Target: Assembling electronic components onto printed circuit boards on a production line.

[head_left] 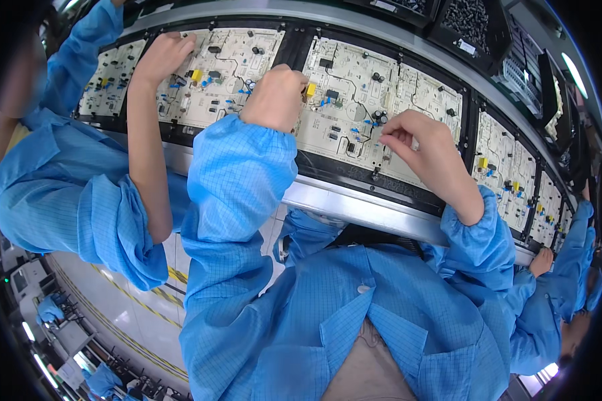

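Observation:
A cream circuit board [346, 73] with black, blue and yellow parts lies in a black carrier in front of me. My left hand [274, 97] rests on the board's left edge, curled into a fist beside a yellow block [310, 89]; what is inside the fist is hidden. My right hand [425, 144] hovers over the board's lower right area. Its thumb and forefinger are pinched together on a small component [383, 138], close to a cluster of black capacitors [379, 115]. Both my sleeves are blue.
More boards [221, 67] ride the same line to either side, behind a metal rail [354, 200]. A co-worker's hand [164, 57] presses on the board to my left. Another co-worker's hand [542, 260] rests at the rail on my right. Black parts bins [468, 23] stand behind the line.

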### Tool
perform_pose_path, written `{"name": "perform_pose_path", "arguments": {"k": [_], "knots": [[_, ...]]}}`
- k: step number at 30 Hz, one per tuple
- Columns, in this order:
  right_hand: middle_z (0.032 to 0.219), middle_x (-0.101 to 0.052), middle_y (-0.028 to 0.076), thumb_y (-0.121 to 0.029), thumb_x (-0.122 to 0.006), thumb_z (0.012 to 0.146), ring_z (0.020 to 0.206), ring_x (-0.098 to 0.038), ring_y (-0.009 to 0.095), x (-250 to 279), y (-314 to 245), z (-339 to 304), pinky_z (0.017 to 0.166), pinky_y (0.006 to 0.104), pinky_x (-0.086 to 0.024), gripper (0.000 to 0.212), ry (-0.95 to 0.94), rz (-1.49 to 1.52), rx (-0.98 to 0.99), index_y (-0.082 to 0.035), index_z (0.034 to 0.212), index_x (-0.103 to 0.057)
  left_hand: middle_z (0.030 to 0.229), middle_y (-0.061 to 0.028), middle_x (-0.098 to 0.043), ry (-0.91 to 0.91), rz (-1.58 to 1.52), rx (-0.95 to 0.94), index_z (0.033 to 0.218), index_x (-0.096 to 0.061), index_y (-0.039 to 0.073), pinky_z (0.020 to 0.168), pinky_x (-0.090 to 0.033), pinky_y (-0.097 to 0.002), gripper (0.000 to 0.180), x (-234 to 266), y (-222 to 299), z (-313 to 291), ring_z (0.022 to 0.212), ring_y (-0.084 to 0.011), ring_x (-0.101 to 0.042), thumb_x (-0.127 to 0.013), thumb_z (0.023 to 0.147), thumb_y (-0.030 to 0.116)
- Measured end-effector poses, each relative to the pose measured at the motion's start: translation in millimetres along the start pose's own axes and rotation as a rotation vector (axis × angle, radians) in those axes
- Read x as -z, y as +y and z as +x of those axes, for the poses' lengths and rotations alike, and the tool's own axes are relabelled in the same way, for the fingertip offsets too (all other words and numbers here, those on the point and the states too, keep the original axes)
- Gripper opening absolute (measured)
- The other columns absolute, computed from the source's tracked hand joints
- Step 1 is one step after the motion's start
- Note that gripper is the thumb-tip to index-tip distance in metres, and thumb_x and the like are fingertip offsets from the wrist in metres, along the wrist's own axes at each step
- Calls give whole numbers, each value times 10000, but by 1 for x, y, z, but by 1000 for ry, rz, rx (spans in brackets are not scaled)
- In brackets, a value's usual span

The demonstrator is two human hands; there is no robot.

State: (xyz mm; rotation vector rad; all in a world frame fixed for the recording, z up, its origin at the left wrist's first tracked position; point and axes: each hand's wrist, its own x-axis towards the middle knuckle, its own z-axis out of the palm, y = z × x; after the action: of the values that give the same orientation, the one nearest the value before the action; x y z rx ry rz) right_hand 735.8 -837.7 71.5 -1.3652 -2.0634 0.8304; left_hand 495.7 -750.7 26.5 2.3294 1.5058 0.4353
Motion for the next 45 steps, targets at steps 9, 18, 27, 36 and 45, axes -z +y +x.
{"name": "perform_pose_path", "arguments": {"k": [9,18,27,36,45], "knots": [[800,-607,89,1,-675,769,702,-594,146,2,3,-9,633,255,-470,120,22,29,-39,8,878,-626,911,-198,-651,143,-190,5,975,-664,33,776,-501,-412,174,22,-7,12,843,-373,-620,-591,846,126],[794,-646,82,-50,-656,820,704,-600,119,27,10,-8,663,241,-475,131,221,-119,-149,17,929,-628,940,-196,-631,264,122,-326,859,-661,10,813,-487,-413,152,65,84,183,905,-341,-605,-594,805,135],[836,-613,48,40,-612,819,773,-576,85,68,39,-60,716,218,-470,105,436,-54,-289,20,922,-608,925,-120,-633,-15,712,-636,872,-646,70,782,-501,-411,148,33,56,254,898,-303,-622,-598,806,193],[767,-587,31,22,-638,803,712,-552,77,92,48,-49,684,213,-457,148,460,-139,-283,4,944,-599,870,-98,-681,-252,508,-622,839,-702,121,739,-514,-395,222,23,72,313,850,-289,-652,-778,659,227],[824,-645,104,-15,-656,784,731,-644,173,107,76,6,666,269,-503,132,151,-160,-209,9,913,-638,811,-134,-638,-164,150,-851,739,-667,64,715,-496,-389,115,31,50,305,815,-304,-632,-739,698,144]]}}
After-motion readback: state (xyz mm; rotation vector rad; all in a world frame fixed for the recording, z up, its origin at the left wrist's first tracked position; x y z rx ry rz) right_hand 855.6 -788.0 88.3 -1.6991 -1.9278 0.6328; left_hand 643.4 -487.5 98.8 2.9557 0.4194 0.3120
